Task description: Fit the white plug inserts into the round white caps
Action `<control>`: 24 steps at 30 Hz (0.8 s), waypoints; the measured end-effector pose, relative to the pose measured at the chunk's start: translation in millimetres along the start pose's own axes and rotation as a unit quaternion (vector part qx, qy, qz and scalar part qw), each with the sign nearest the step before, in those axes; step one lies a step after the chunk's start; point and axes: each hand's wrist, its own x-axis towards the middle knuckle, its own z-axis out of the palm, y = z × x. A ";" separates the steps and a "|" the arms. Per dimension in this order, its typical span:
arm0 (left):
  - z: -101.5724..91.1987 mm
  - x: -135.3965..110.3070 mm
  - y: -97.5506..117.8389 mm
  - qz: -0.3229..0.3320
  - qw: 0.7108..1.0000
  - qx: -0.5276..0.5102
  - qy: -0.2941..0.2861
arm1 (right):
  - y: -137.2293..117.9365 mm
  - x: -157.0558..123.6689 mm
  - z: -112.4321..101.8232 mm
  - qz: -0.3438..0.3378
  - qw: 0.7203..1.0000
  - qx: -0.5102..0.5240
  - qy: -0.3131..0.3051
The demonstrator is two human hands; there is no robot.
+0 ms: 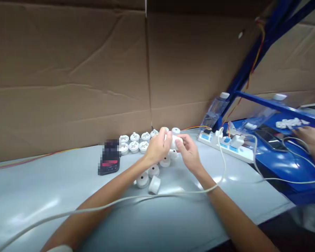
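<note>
In front of me my left hand [158, 146] and my right hand [189, 154] meet over the table. Between their fingers is a small white round plastic housing [176, 142], pinched from both sides. Its details are partly covered by the fingers. Below and around the hands lie similar white housings, some with a dark central hole, such as one near the front [142, 180]. One housing [154, 184] rests on its side. Left of my left hand, several more stand in rows, with fittings on their tops [134, 147].
A dark phone-like device [109, 164] lies at the left. A power strip [228, 148] with plugs runs along the right side, near a clear bottle [216, 110]. A white cable [115, 202] crosses above my forearms. Another person's hand [311, 140] is over the blue table [280, 168].
</note>
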 end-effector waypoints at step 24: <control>-37.1 19.1 -22.7 0.018 0.994 0.082 -0.075 | 38.3 13.9 -54.8 -0.079 0.874 -0.435 -0.204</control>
